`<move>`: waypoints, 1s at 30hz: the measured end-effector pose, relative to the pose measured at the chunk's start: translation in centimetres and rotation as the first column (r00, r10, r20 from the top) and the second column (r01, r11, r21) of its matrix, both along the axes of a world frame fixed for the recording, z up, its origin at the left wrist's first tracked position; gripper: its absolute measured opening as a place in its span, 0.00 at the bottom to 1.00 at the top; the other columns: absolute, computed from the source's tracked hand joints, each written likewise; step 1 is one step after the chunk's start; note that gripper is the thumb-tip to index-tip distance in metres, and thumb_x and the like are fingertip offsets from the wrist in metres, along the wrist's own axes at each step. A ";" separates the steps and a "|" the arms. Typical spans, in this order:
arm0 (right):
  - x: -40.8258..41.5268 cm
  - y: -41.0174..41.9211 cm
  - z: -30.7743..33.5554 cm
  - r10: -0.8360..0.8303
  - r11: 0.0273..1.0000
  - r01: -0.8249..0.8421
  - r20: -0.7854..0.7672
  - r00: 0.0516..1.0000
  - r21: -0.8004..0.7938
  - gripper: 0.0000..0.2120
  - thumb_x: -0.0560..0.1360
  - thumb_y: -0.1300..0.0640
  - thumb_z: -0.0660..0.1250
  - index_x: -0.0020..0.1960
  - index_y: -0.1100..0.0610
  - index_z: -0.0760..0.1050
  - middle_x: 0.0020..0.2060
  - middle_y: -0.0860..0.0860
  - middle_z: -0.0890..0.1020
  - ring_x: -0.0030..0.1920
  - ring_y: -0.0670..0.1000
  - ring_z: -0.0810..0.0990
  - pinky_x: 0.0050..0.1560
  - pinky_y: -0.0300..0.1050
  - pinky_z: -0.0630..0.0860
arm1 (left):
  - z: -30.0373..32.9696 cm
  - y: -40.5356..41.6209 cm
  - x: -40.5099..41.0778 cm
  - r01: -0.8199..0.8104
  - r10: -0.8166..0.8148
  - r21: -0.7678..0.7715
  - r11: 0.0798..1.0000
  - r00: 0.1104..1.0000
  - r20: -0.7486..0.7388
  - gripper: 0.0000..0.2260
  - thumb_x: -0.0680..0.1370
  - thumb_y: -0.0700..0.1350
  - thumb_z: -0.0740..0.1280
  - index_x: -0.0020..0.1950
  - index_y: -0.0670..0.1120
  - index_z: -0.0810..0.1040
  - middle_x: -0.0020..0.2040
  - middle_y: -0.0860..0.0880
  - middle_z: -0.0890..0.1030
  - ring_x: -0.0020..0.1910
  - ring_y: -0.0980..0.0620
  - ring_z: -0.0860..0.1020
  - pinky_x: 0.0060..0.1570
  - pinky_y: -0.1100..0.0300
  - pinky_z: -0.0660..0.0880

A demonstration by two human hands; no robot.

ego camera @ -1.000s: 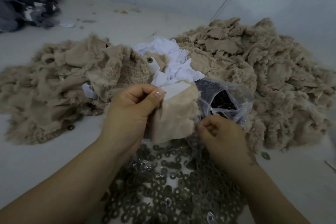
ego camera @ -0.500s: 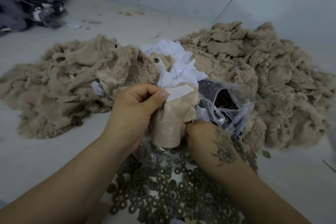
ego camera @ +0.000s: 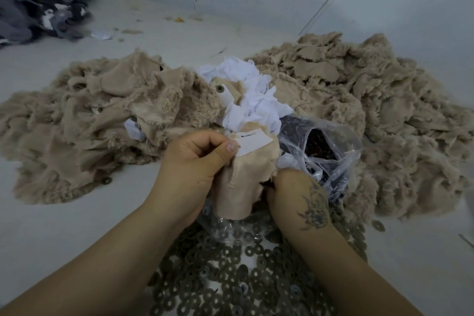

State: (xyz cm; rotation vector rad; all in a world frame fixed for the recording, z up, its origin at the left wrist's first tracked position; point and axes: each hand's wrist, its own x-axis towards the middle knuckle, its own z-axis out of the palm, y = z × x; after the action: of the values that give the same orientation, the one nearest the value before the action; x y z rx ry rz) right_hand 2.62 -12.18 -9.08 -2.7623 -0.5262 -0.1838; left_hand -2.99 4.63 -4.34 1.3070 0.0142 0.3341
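A pale surface (ego camera: 64,233) is carrying it all. A heap of beige furry cloth (ego camera: 84,123) is sprawling on the left, a second heap (ego camera: 379,100) on the right. Dull metal rings (ego camera: 230,279) are lying spread in the near middle, a clear plastic bag (ego camera: 342,140) just beyond them, and dark cloth (ego camera: 33,5) is piling far left.

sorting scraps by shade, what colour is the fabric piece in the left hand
The fabric piece is beige; the head view shows it best.
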 end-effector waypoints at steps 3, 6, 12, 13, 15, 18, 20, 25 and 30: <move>-0.7 -1.3 1.4 0.033 0.972 -0.053 0.092 0.995 0.227 0.10 0.72 0.63 0.70 0.38 0.49 0.76 0.27 0.37 0.69 0.27 0.41 0.71 0.27 0.28 0.63 | 0.0 0.0 0.2 0.019 -0.019 -0.010 1.000 1.000 -0.005 0.05 0.71 0.45 0.71 0.35 0.47 0.83 0.29 0.53 0.77 0.29 0.60 0.74 0.32 0.68 0.72; -0.7 -2.4 2.5 0.090 0.804 -0.009 -0.108 0.990 0.594 0.15 0.75 0.67 0.68 0.44 0.47 0.83 0.32 0.36 0.83 0.36 0.35 0.81 0.39 0.26 0.75 | 0.0 -0.3 0.2 0.057 -0.058 -0.039 0.998 0.998 -0.022 0.05 0.69 0.47 0.74 0.35 0.48 0.83 0.30 0.52 0.78 0.30 0.59 0.73 0.33 0.67 0.72; -0.3 -2.9 3.5 0.644 0.177 0.421 -0.428 0.634 0.890 0.15 0.72 0.67 0.67 0.56 0.58 0.84 0.56 0.61 0.84 0.55 0.58 0.84 0.52 0.47 0.82 | 0.0 -2.1 0.1 0.130 -0.130 0.000 0.991 0.990 -0.045 0.05 0.69 0.48 0.76 0.35 0.48 0.83 0.31 0.52 0.80 0.31 0.58 0.75 0.34 0.66 0.73; -0.4 -2.9 3.5 0.663 0.193 0.420 -0.434 0.610 0.887 0.15 0.72 0.67 0.68 0.57 0.59 0.83 0.56 0.62 0.84 0.56 0.59 0.84 0.53 0.49 0.82 | 0.0 -2.3 0.0 0.120 -0.119 0.030 0.992 0.992 -0.043 0.05 0.69 0.47 0.74 0.35 0.48 0.83 0.31 0.52 0.80 0.31 0.59 0.75 0.33 0.66 0.73; -0.4 -2.9 3.3 0.631 0.272 0.357 -0.446 0.635 0.894 0.17 0.72 0.70 0.69 0.58 0.60 0.82 0.55 0.63 0.84 0.54 0.61 0.84 0.54 0.53 0.82 | 0.0 -2.6 0.0 0.095 -0.091 0.104 0.990 0.995 -0.037 0.06 0.69 0.48 0.73 0.35 0.47 0.83 0.30 0.52 0.80 0.30 0.59 0.75 0.31 0.66 0.73; -0.5 -3.1 3.0 0.506 0.338 0.310 -0.449 0.736 0.889 0.14 0.72 0.75 0.65 0.55 0.67 0.80 0.51 0.65 0.84 0.55 0.67 0.83 0.57 0.62 0.80 | 0.0 -2.9 0.0 0.053 -0.050 0.179 0.983 0.999 -0.020 0.08 0.68 0.49 0.72 0.36 0.44 0.82 0.30 0.51 0.80 0.29 0.58 0.76 0.30 0.66 0.72; -0.7 -3.3 3.0 0.458 0.356 0.263 -0.412 0.788 0.897 0.13 0.72 0.76 0.65 0.52 0.66 0.82 0.48 0.63 0.85 0.53 0.65 0.83 0.55 0.60 0.81 | 0.1 -3.1 0.2 0.027 -0.027 0.211 0.977 1.000 -0.005 0.08 0.69 0.49 0.72 0.36 0.44 0.82 0.29 0.53 0.80 0.27 0.60 0.74 0.29 0.69 0.70; -1.4 -2.9 3.4 0.285 0.487 0.047 -0.210 0.935 0.872 0.10 0.75 0.72 0.68 0.45 0.59 0.83 0.39 0.56 0.86 0.43 0.63 0.84 0.44 0.59 0.83 | -0.3 -3.3 0.7 -0.013 0.004 0.303 0.953 1.000 0.031 0.04 0.71 0.46 0.74 0.39 0.47 0.81 0.32 0.53 0.80 0.31 0.59 0.75 0.33 0.66 0.72; -1.9 -2.5 3.8 0.304 0.415 0.002 -0.141 0.942 0.910 0.15 0.74 0.71 0.70 0.41 0.52 0.85 0.38 0.50 0.87 0.39 0.49 0.86 0.39 0.40 0.81 | -0.7 -3.4 0.9 -0.065 0.052 0.330 0.942 0.997 0.048 0.03 0.69 0.46 0.75 0.38 0.54 0.83 0.32 0.55 0.81 0.32 0.59 0.77 0.35 0.66 0.74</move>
State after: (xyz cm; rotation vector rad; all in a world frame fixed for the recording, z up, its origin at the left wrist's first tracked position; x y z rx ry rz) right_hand 0.71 -14.72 -5.24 -1.5897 -0.4113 0.0045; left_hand -2.10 1.25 -5.07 1.6366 -0.0371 0.4255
